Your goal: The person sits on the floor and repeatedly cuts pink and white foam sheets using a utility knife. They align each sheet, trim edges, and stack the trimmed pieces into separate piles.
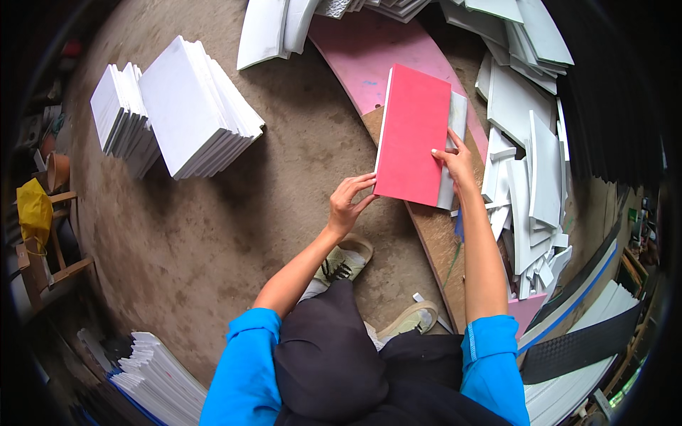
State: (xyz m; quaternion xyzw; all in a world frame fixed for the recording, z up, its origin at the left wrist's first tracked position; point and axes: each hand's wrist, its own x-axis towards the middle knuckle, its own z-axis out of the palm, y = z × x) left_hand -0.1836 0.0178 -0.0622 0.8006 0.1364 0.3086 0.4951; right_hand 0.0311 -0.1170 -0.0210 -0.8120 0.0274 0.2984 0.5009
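A flat rectangular red board (413,135) with a white left edge lies over a long board (444,248), part pink and part brown. From under its right side a grey-white sheet (457,121) sticks out. My left hand (348,204) pinches the red board's lower left corner between thumb and fingers. My right hand (457,165) grips its right edge, thumb on the red face and fingers over the grey-white sheet. What lies beneath the red board is mostly hidden.
Two stacks of white panels (186,106) stand on the concrete floor at left. White offcuts (540,177) pile up along the right. More white sheets (266,32) lie at the far end. A yellow bag (34,209) hangs on a wooden frame at far left. White sheets (160,383) stand near lower left.
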